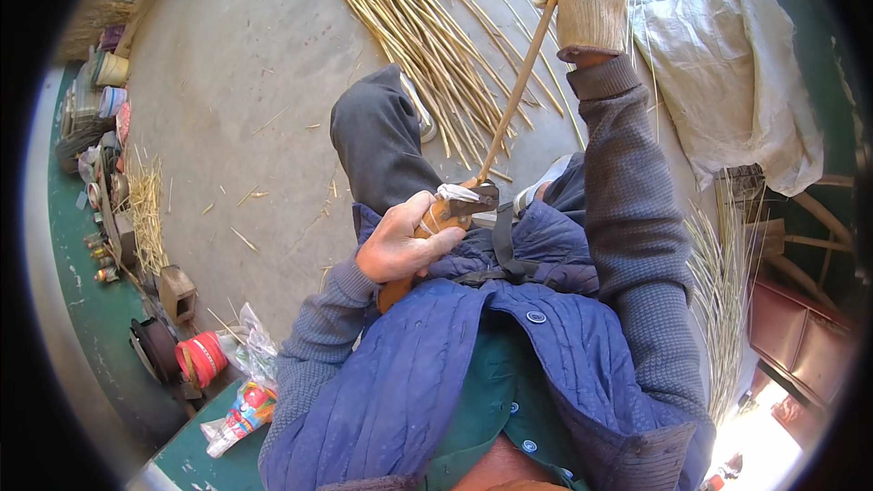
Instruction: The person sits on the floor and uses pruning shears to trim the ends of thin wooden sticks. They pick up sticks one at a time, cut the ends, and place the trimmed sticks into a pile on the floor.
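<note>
Tan stem mid-work: gloved right hand clamped on upper part, bare left hand gripping wooden-handled blade at lower end; hands apart. Many loose stems on floor; finished or waiting, cannot tell.

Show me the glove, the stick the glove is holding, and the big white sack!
Glove (591, 7): head view, on its middle, above the cuff.
Stick (518, 85): head view, about midway along it.
Sack (727, 77): head view, on its wrinkled middle.
</note>
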